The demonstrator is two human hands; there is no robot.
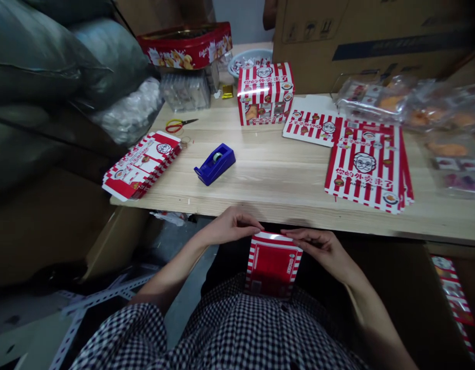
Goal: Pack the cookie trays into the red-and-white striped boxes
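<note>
A red box with striped red-and-white edges [273, 264] stands upright against my shirt, below the table's front edge. My left hand [239, 226] pinches its top left corner between thumb and fingers. At the top right corner, my right hand [314, 241] grips the same box, thumb on the near face and fingers along the top edge. The box's far side is hidden from me. Beyond my hands, a blue tape dispenser [216, 163] sits on the table [271, 174].
Flat striped cartons [364, 169] lie at the right, another stack of cartons [143, 164] at the left. Yellow-and-red scissors [177, 125] rest near a filled striped box [265, 95]. Behind are a red tin [191, 49], bagged toys [391, 100] and a large cardboard box [360, 51].
</note>
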